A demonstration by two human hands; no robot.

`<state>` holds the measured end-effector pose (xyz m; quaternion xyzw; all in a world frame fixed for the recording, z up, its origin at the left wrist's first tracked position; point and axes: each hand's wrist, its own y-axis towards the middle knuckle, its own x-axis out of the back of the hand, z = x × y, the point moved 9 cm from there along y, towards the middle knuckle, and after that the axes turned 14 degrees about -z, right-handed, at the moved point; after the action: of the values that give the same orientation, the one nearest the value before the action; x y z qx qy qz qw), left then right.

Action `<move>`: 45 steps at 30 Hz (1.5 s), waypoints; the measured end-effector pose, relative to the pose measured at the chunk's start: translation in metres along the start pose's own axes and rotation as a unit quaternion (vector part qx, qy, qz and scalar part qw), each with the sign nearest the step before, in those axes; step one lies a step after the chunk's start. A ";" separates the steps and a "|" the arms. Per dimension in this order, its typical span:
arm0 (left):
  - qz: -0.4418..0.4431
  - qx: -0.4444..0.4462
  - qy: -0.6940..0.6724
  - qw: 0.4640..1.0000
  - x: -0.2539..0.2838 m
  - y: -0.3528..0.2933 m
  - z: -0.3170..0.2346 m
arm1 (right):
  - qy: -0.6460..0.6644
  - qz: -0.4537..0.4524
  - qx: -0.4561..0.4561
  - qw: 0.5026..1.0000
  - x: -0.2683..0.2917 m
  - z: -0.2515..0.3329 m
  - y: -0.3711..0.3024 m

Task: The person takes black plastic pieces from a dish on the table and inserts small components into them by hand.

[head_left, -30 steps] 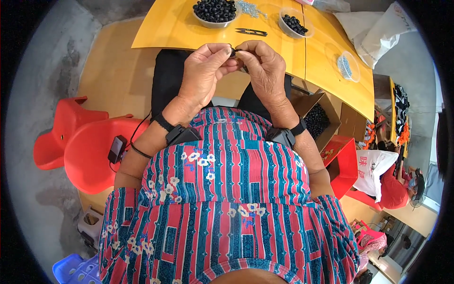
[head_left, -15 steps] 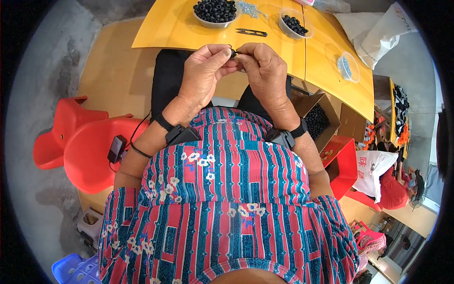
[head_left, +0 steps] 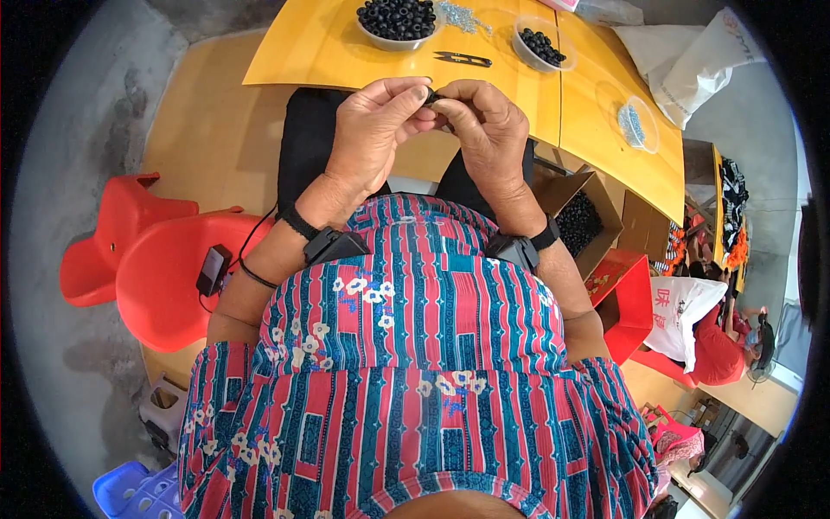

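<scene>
My left hand [head_left: 376,130] and my right hand [head_left: 489,134] meet just off the near edge of the yellow table [head_left: 328,52]. Between their fingertips is a small black bead [head_left: 430,98], pinched from both sides and mostly covered by the fingers. Beyond my hands lies a pair of black thread snips [head_left: 462,60]. A clear bowl [head_left: 396,43] heaped with black beads stands behind it to the left. On the right, a smaller clear bowl [head_left: 553,64] holds fewer black beads.
Small pale-blue pieces [head_left: 465,17] are scattered by the large bowl. More sit in a clear round tub [head_left: 652,141]. Below the table, a cardboard box [head_left: 612,212] holds black beads. Red chairs [head_left: 164,294] stand left; a red box [head_left: 635,298] and white bag [head_left: 683,320] are right.
The fingers have shifted slightly around the black bead, and my right hand has moved a touch to the right. Less of the bead shows now.
</scene>
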<state>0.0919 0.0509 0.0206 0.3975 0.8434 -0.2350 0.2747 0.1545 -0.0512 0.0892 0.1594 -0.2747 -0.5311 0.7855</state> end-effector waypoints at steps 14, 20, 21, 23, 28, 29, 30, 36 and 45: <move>0.001 -0.024 0.028 0.999 -0.001 0.001 -0.004 | 0.181 -0.015 -0.137 0.974 -0.003 -0.020 -0.003; 0.016 -0.024 0.037 0.999 -0.003 0.000 -0.008 | 0.202 0.023 -0.181 0.962 -0.007 -0.025 -0.001; 0.018 -0.026 0.036 0.999 -0.004 -0.001 -0.009 | 0.215 0.026 -0.178 0.960 -0.008 -0.025 -0.001; 0.023 -0.040 0.056 0.997 -0.005 0.000 -0.010 | 0.228 0.029 -0.177 0.957 -0.007 -0.024 0.000; 0.047 -0.065 0.093 0.992 -0.008 -0.001 -0.014 | 0.290 0.078 -0.224 0.927 -0.014 -0.029 -0.001; 0.059 -0.066 0.090 0.992 -0.009 -0.001 -0.014 | 0.290 0.076 -0.225 0.927 -0.012 -0.030 0.001; 0.071 -0.066 0.088 0.991 -0.009 -0.001 -0.015 | 0.278 0.121 -0.223 0.926 -0.016 -0.027 0.000; 0.140 -0.005 0.127 0.982 -0.012 -0.002 -0.010 | 0.206 0.258 -0.178 0.927 -0.023 -0.010 -0.003; 0.143 0.059 0.059 0.986 -0.009 -0.001 0.005 | 0.164 0.269 -0.178 0.932 -0.022 -0.018 -0.011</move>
<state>0.0973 0.0427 0.0233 0.5429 0.7769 -0.2191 0.2316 0.1511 -0.0354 0.0632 0.0218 -0.0759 -0.3071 0.9484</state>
